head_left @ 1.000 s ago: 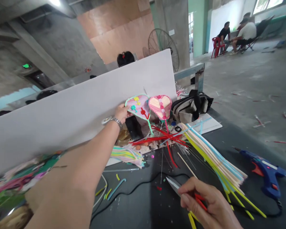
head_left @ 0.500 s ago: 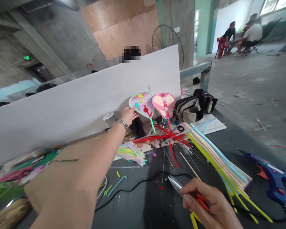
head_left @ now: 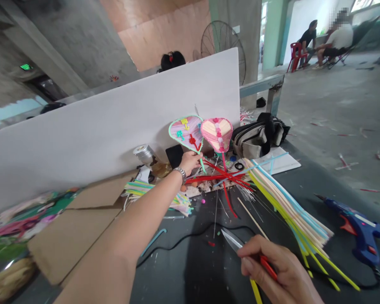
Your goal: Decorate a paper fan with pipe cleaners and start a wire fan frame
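Note:
My left hand (head_left: 190, 164) reaches to the back of the table, its fingertips at the green stem of a heart-shaped fan (head_left: 185, 131). Whether they close on the stem is not clear. This fan has a pale green rim, a lilac-pink face and small yellow, teal and red flowers. Just right of it stands a second heart-shaped fan (head_left: 217, 134) in pink and cream. Closed around red-handled scissors (head_left: 231, 240) is my right hand (head_left: 272, 270), low at the front, blades pointing away and left. Red pipe cleaners (head_left: 228, 176) lie crossed below the fans.
A white board (head_left: 114, 131) stands behind the table. Bundled pipe cleaners (head_left: 291, 202) and a blue glue gun (head_left: 357, 228) lie at right, its black cord crossing the table. A bag (head_left: 256, 137) sits behind them. Cardboard (head_left: 79, 228) lies at left. People sit in the far background.
My left hand has moved right, from the lower left edge of the green-rimmed fan to its stem. My right hand still holds the scissors in nearly the same place.

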A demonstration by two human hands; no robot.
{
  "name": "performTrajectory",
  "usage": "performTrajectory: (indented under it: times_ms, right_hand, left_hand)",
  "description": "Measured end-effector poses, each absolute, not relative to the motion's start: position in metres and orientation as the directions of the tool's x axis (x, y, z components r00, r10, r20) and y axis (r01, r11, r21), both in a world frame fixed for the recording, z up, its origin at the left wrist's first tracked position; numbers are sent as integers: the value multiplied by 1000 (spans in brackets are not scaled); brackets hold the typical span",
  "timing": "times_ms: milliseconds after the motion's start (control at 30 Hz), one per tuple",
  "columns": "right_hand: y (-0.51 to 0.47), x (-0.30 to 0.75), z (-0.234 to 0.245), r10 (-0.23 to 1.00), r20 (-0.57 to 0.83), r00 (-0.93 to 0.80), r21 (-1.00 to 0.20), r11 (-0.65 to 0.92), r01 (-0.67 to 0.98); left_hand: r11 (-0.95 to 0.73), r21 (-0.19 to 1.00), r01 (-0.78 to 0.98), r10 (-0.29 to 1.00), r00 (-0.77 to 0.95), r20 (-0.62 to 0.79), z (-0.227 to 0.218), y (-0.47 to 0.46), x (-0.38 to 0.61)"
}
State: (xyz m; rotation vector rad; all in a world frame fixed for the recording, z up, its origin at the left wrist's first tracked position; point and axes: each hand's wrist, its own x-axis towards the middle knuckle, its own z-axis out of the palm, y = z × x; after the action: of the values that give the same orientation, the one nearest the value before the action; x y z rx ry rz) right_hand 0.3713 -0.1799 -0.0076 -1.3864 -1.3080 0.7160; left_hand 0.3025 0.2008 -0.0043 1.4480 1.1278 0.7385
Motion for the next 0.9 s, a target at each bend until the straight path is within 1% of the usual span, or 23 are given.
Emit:
performTrajectory:
  times_ms: [267, 367, 567, 733, 900]
  right_hand:
    - [-180, 370, -7, 958, 197, 208, -940, 124, 317]
    - [-180, 369, -7, 955, 207, 215, -934, 127, 333]
    - [-181, 369, -7, 966, 177, 187, -936, 106, 337]
    - [-181, 368, -10, 967, 179, 183, -937, 111, 332]
    - [-181, 367, -10, 964, 193, 181, -923, 116, 366]
  left_hand:
    - [19, 963, 269, 890, 435, -139, -4, 198, 301]
    - [28, 963, 267, 869, 470, -155, -3, 199, 298]
    - [65, 962, 266, 845, 498, -195, -3, 201, 295]
    - [94, 973, 212, 860, 474, -187, -4, 198, 300]
    - [136, 985, 105, 891, 422, -168, -6, 197, 314]
